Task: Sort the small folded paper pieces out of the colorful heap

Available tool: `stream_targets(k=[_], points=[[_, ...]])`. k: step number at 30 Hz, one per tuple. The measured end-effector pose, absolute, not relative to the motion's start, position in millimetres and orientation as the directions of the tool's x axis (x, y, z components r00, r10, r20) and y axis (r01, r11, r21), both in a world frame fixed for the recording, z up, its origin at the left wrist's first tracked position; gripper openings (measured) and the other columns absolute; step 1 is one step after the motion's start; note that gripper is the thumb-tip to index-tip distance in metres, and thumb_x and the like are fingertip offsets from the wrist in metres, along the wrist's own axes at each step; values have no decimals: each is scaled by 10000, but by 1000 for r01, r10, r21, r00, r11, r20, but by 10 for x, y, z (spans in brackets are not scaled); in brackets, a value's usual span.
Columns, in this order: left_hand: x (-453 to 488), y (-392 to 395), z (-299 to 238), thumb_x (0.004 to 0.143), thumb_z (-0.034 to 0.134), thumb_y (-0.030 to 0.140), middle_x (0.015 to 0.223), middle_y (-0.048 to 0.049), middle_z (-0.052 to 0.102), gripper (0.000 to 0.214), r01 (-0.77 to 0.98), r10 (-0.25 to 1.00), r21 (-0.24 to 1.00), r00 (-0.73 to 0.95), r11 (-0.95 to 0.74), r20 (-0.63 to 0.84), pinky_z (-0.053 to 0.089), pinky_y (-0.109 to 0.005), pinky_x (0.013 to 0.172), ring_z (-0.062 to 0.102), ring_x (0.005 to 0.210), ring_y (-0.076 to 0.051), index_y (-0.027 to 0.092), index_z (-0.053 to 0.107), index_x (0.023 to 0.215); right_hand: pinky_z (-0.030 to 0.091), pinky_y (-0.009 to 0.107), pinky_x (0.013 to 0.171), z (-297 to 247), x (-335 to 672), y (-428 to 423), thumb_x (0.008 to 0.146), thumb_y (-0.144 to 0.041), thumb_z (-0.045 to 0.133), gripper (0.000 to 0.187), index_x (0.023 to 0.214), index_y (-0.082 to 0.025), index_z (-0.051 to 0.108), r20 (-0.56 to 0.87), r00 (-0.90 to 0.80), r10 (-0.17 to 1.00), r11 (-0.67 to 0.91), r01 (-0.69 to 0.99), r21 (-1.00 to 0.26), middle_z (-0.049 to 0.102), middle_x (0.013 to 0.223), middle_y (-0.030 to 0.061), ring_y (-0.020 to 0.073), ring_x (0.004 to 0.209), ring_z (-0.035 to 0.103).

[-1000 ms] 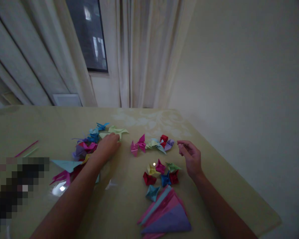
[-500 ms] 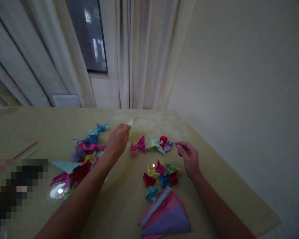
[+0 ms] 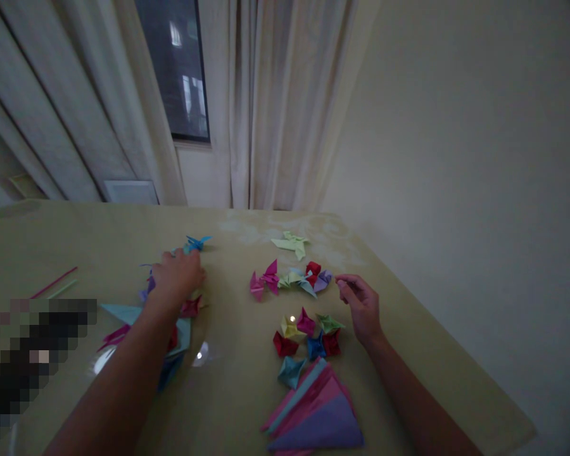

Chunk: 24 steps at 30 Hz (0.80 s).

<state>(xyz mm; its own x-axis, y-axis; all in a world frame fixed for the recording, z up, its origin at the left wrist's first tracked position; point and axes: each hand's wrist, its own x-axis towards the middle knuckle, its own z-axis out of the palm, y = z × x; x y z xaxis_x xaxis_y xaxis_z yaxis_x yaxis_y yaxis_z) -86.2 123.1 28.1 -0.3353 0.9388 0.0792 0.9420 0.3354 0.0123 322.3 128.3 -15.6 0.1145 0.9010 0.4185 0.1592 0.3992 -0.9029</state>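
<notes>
Paper figures (image 3: 270, 273) sat clustered, seemingly to keep sets apart; our left hand (image 3: 179, 275) covered some, its grip hidden; our right hand (image 3: 363, 309) pressed its fingertips together nearby.

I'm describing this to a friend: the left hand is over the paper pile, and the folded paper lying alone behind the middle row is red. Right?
Not quite: the folded paper alone behind the middle row is pale green, as the head view shows. The left hand is over the paper pile.

Dim, muted light; glare spots (image 3: 199, 355) on glossy tabletop (image 3: 237, 399); top-right corner darkened; lower-left block (image 3: 28, 361) pixelated.
</notes>
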Motion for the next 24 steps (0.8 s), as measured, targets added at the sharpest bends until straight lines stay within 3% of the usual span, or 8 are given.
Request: stream_targets(k=[2, 5, 10, 13, 16, 20, 24], points=[[-1002, 1212, 254, 908, 571, 231, 1212, -275, 718, 306, 935, 935, 28, -355, 355, 2, 560, -498, 897, 688, 1134, -423, 114, 740, 1135, 424, 288, 547, -157, 3218, 1290, 870, -418, 754, 230, 934, -199, 777, 420, 109, 901, 399, 170, -901, 596, 654, -5, 159, 599, 512], [-1081, 1219, 281, 921, 480, 158, 1129, -244, 760, 328, 939, 941, 65, -338, 337, 14, 563, -444, 854, 742, 1009, -366, 118, 760, 1087, 423, 289, 546, -165, 3221, 1299, 875, -424, 747, 234, 931, -199, 778, 428, 110, 897, 405, 184, -896, 590, 650, -7, 159, 596, 504], [-1014, 1291, 483, 951, 519, 272, 1070, -158, 791, 308, 954, 960, 173, -264, 245, 93, 565, -437, 864, 750, 1010, -350, 184, 780, 1089, 417, 290, 549, -174, 3243, 1305, 883, -421, 742, 228, 935, -201, 771, 432, 106, 896, 408, 192, -892, 585, 654, -10, 161, 596, 498], [-864, 1325, 622, 926, 615, 332, 1042, -87, 788, 238, 929, 977, 369, -100, 23, 190, 571, -342, 858, 747, 947, -254, 207, 773, 1054, 419, 287, 553, -161, 3236, 1292, 895, -429, 739, 234, 948, -203, 772, 435, 93, 896, 411, 197, -890, 586, 661, -10, 159, 598, 499], [-561, 1287, 750, 881, 709, 374, 1024, -66, 753, 194, 750, 928, 581, 118, -317, 354, 576, -290, 753, 712, 844, -192, 195, 756, 942, 438, 285, 574, -126, 3192, 1239, 895, -444, 758, 249, 958, -204, 774, 448, 30, 894, 431, 219, -875, 635, 741, 12, 157, 628, 516], [41, 1110, 822, 893, 708, 241, 1137, -70, 690, 45, 565, 794, 563, 355, -603, 493, 575, -303, 792, 683, 941, -182, 213, 743, 884, 522, 299, 669, -51, 3082, 1097, 922, -491, 752, 316, 1094, -227, 763, 393, -165, 905, 418, 162, -894, 726, 995, 65, 180, 750, 617], [572, 920, 710, 938, 599, 81, 1333, -75, 629, 190, 506, 716, 507, 518, -698, 468, 550, -372, 972, 679, 1122, -205, 221, 728, 943, 577, 313, 721, 12, 2976, 967, 905, -553, 770, 451, 1235, -252, 710, 324, -324, 889, 326, -49, -944, 751, 1091, 72, 203, 824, 688]])
